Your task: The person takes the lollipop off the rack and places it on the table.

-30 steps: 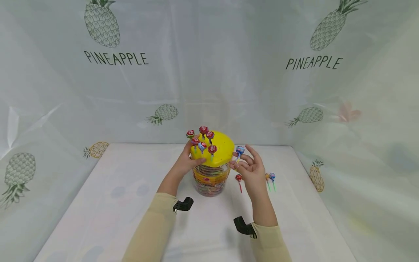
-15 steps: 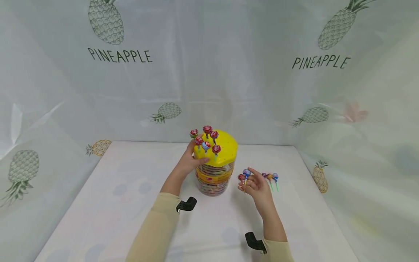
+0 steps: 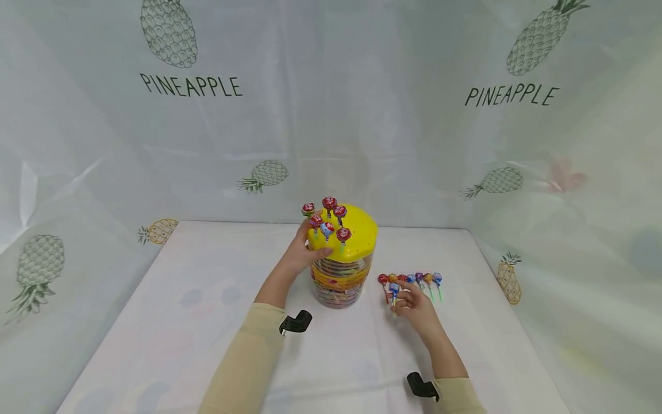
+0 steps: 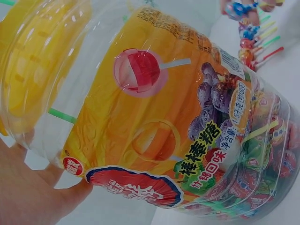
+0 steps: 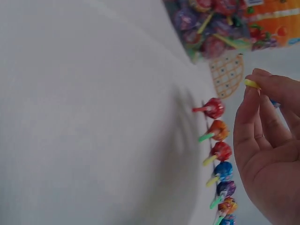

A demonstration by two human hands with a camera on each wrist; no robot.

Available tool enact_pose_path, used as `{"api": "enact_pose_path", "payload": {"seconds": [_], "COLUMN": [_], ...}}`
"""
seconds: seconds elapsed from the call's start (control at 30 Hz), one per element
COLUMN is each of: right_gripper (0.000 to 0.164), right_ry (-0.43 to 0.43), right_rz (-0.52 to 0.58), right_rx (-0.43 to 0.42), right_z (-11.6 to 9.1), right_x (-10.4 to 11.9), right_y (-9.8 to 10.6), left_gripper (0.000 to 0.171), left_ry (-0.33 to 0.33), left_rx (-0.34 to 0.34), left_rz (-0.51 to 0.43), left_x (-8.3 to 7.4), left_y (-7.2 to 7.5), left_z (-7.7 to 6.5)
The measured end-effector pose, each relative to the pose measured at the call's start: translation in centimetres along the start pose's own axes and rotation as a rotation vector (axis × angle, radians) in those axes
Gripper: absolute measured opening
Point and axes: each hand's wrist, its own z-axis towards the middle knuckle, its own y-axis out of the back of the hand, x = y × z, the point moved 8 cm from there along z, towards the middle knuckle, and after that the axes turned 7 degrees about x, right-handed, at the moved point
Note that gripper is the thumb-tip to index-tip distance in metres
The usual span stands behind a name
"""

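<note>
A clear candy jar (image 3: 337, 283) with a yellow lid (image 3: 359, 233) stands on the white table, an orange label round its side. Several lollipops (image 3: 343, 234) stick up from the left part of the lid. My left hand (image 3: 296, 257) grips the jar at its lid and neck, thumb in front; the left wrist view shows lollipops (image 4: 253, 173) inside the bottom. To the right of the jar, my right hand (image 3: 418, 310) pinches a blue-wrapped lollipop (image 3: 394, 288) by its yellow stick, head up, raised above the table.
Several lollipops (image 5: 220, 151) lie side by side in a row on the table (image 3: 320, 356), right of the jar and beyond my right hand. A pineapple-print sheet (image 3: 351, 115) hangs behind the table's back edge.
My right hand has carried the blue lollipop from beside the lid down and to the right, close in front of the lollipop row. My left hand keeps its grip on the jar.
</note>
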Motion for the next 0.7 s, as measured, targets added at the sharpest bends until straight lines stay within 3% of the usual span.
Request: {"api": "enact_pose_path", "payload": {"seconds": [0.27, 0.47, 0.7], "right_gripper": [0.066, 0.059, 0.057], "right_ry": [-0.016, -0.011, -0.018], "right_rz": [-0.055, -0.218, -0.274], "right_rx": [0.157, 0.19, 0.196], "right_z": [0.5, 0.8, 0.8], "right_x": [-1.8, -2.8, -3.2], "right_y": [0.3, 0.9, 1.0], "left_gripper": [0.088, 0.089, 0.088], "left_ry": [0.032, 0.038, 0.043], "left_rx": [-0.015, -0.005, -0.007], "left_rz": [-0.006, -0.008, -0.007], "left_x": [0.3, 0.3, 0.4], "left_y": [0.0, -0.1, 0.0], "left_z": [0.0, 0.1, 0.2]}}
